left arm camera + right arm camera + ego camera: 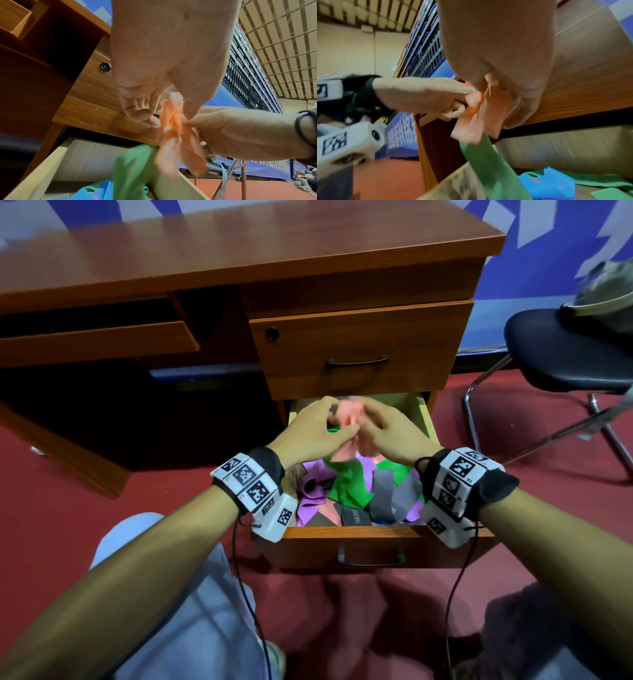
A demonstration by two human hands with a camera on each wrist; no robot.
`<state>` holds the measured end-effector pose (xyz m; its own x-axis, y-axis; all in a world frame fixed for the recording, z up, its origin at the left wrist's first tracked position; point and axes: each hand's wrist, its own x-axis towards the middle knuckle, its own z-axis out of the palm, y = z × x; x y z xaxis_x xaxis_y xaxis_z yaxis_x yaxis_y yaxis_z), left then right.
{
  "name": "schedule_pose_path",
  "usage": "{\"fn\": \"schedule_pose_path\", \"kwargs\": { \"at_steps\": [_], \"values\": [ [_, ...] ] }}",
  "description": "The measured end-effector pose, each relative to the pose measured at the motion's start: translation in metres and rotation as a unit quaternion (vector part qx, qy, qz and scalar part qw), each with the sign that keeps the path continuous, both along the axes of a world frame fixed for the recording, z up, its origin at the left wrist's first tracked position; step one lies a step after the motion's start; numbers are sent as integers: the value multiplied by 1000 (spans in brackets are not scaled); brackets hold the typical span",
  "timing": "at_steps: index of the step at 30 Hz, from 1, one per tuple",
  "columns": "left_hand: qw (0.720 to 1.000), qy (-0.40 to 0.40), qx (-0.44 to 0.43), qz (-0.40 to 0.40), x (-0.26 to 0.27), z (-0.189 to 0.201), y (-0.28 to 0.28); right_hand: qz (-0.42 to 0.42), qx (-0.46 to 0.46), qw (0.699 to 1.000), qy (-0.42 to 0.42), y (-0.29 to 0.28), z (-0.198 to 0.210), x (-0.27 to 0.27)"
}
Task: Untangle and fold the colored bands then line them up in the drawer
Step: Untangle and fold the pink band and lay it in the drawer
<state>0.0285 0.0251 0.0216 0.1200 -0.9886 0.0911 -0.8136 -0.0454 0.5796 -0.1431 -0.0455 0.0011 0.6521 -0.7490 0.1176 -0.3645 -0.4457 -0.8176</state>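
Note:
A crumpled salmon-orange band (347, 421) hangs above the open lower drawer (376, 537). My left hand (317, 429) pinches it from the left and my right hand (380, 428) pinches it from the right. The same orange band (173, 129) shows bunched between the fingers in the left wrist view, and the orange band (479, 112) again in the right wrist view. A green band (347, 484) trails up from the drawer to just beneath it. Purple (310, 505), grey (387, 494) and blue (547, 181) bands lie tangled in the drawer.
The upper drawer (359, 347) is closed just behind my hands, under the wooden desk top (239, 251). A black chair (565, 354) stands to the right on the red floor (68, 491). My knees are below the drawer front.

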Motion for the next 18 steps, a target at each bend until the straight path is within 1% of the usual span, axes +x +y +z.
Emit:
{"fn": "schedule_pose_path", "kwargs": {
  "at_steps": [2,4,6,7,9,10,11,12,13,14,15,16,17,18],
  "values": [
    [999,-25,-23,-5,1,0,-2,13,24,998,-51,2,3,1],
    [999,-27,-33,-15,5,1,-5,-22,46,997,-61,3,5,2],
    [999,-27,-16,-9,10,2,-7,-66,40,996,-40,-1,2,2],
    [999,-34,-8,-6,12,3,-8,-77,25,997,-15,-4,0,1],
    [998,-60,7,8,17,3,-9,-65,18,997,43,-6,-1,0],
    [997,-66,11,25,18,2,-10,-47,35,996,62,-6,-1,0],
    [998,-53,11,44,18,2,-11,-30,64,995,69,-6,-1,0],
    [998,-11,18,66,16,0,-12,-20,100,993,60,-6,-1,2],
    [994,56,30,88,11,-1,-13,-17,142,989,36,-6,-1,4],
    [982,140,47,117,6,-2,-14,-13,184,983,7,-5,1,5],
    [956,241,65,153,1,-2,-15,-3,217,976,-12,-4,2,5],
    [914,347,83,191,-3,-1,-16,15,238,971,-16,-4,3,5],
    [869,435,92,218,-3,0,-17,32,251,967,-14,-3,4,4],
    [839,480,98,235,0,0,-20,45,260,964,-12,-3,5,3]
  ]
}}
